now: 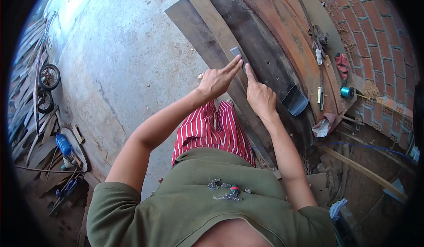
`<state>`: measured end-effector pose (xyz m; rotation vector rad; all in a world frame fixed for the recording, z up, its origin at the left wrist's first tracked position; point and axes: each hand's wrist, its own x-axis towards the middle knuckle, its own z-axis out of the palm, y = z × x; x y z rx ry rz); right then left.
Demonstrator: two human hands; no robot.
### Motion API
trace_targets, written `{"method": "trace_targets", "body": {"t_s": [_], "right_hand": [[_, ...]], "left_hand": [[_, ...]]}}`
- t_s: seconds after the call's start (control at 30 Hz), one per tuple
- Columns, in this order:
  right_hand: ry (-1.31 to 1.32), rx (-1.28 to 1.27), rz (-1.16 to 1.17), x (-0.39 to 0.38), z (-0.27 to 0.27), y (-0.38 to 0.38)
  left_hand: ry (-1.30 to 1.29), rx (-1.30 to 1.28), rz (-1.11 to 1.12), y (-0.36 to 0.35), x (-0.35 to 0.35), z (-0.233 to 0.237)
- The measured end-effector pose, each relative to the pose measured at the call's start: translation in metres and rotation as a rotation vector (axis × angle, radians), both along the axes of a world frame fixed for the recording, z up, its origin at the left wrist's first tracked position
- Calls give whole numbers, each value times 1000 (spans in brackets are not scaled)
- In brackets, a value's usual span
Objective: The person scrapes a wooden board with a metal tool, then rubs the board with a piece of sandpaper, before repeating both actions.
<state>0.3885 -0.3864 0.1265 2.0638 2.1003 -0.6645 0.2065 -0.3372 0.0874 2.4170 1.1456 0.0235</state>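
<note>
1. The bar point(234, 51) lies at the middle of the tabletop point(254, 35), beside the pale plank point(205, 8), with its far end showing past the fingers.
2. The left hand point(215, 80) reaches in from the left, fingertips laid straight on the bar, probably to press it down and steady it. Its thumb is hidden, so I cannot tell whether this grip is open or closed.
3. The right hand point(261, 99) comes from the near right, index finger pointed along the bar, seemingly to guide it. The other fingers curl out of sight; whether they grip the near end, I cannot tell.
4. Both forearms converge there, likely so the hands share the pressure.
5. The curved scrap point(295, 100) rests just right of the right hand. Farther right lie the glove point(342, 65) and spool point(347, 92), apparently set aside to leave working room.
</note>
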Motion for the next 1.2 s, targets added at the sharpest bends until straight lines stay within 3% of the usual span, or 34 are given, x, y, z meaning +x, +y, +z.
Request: {"method": "trace_targets", "body": {"t_s": [0.1, 0.23, 0.3, 0.57, 0.67, 0.83, 1.1, 1.2], "right_hand": [[-11, -111, -19, 7, 8, -21], [-1, -17, -9, -4, -6, 32], [50, 161, 6, -11, -17, 54], [54, 18, -40, 10, -3, -11], [84, 35, -56, 6, -6, 12], [133, 144, -33, -3, -24, 55], [23, 22, -3, 68, 0, -119], [48, -4, -12, 70, 2, -132]], "left_hand": [[3, -70, -39, -20, 8, 9], [8, 61, 72, 28, 0, 5], [-2, 144, 93, 53, -5, 0], [61, -15, 37, -17, 17, 4], [-46, 120, 88, 10, 10, -5], [30, 155, 160, 47, 8, -5], [-76, -6, -119, -99, 51, 4], [-35, 11, -106, -111, 52, 7]]}}
